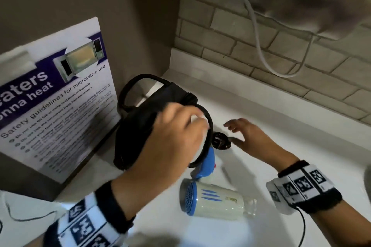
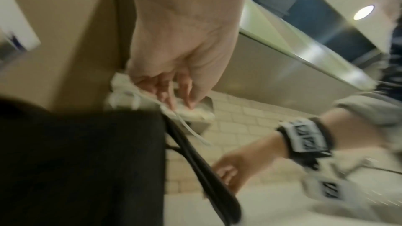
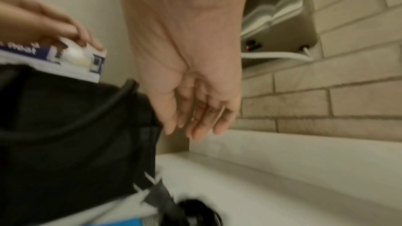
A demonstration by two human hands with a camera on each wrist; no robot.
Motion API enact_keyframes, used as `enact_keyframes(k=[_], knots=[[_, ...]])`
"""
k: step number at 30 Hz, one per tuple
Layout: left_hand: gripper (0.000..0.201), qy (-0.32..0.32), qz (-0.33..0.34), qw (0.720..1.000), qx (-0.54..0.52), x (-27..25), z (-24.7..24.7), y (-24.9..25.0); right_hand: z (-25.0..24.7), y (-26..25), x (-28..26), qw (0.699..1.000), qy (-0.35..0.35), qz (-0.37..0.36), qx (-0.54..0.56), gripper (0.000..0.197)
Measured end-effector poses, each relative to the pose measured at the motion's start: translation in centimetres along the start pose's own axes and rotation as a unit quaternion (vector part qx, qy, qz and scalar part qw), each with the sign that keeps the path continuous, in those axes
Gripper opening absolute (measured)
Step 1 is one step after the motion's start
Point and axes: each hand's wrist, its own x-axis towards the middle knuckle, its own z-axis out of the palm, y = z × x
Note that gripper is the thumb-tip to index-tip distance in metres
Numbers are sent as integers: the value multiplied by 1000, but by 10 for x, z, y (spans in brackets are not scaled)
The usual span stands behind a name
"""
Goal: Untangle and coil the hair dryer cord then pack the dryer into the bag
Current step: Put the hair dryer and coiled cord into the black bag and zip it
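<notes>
The cream hair dryer (image 1: 218, 201) with its blue rear grille lies on its side on the white counter (image 1: 281, 126); its blue handle (image 1: 208, 161) points toward the black bag (image 1: 140, 126). A dark coil of cord (image 1: 220, 140) lies at the handle's end, also blurred in the right wrist view as the cord (image 3: 195, 212). My left hand (image 1: 176, 132) is above the bag (image 2: 76, 161) and pinches a small white piece (image 2: 130, 99), too blurred to identify. My right hand (image 1: 243, 132) hovers just right of the coil, holding nothing, its fingers (image 3: 174, 123) relaxed.
A microwave safety poster (image 1: 56, 94) leans against the wall left of the bag. The bag's black strap (image 2: 206, 169) hangs loose. A white cable (image 1: 259, 42) droops from a metal appliance along the tiled wall (image 1: 241, 32). A thin black wire (image 1: 30, 216) lies at the lower left.
</notes>
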Motion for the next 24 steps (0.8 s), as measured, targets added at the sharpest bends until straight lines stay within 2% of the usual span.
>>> enact_keyframes(k=[3, 5, 6, 9, 11, 13, 15, 18, 20, 22, 24], knots=[[17, -98, 125, 987, 5, -13, 34, 26, 34, 20, 3, 993, -108, -37, -22, 56], [9, -171, 172, 970, 10, -28, 57, 39, 51, 24, 4, 988, -140, -24, -52, 64], [12, -213, 181, 960, 10, -36, 68, 44, 56, 25, 4, 987, -146, -16, -69, 66], [50, -381, 173, 908, 29, -61, 96, 50, 65, 27, 4, 990, -113, -19, -78, 66], [79, -443, 155, 880, 70, -73, 110, 51, 66, 30, 4, 991, -100, -11, -85, 63], [96, -451, 140, 877, 85, -79, 119, 50, 66, 33, 3, 989, -101, -11, -104, 64], [93, -437, 134, 887, 72, -78, 120, 47, 66, 34, 2, 989, -94, -26, -114, 66], [83, -443, 110, 890, 18, -68, 110, 41, 57, 36, -2, 993, -91, -21, -74, 60], [81, -440, 64, 894, -51, -62, 99, 35, 46, 39, -5, 995, -92, -2, -24, 61], [79, -404, -8, 900, -167, -54, 85, 32, 26, 39, -9, 995, -80, 23, 62, 62], [81, -363, -63, 889, -272, -44, 68, 31, 0, 26, -17, 983, -51, 51, 169, 54]])
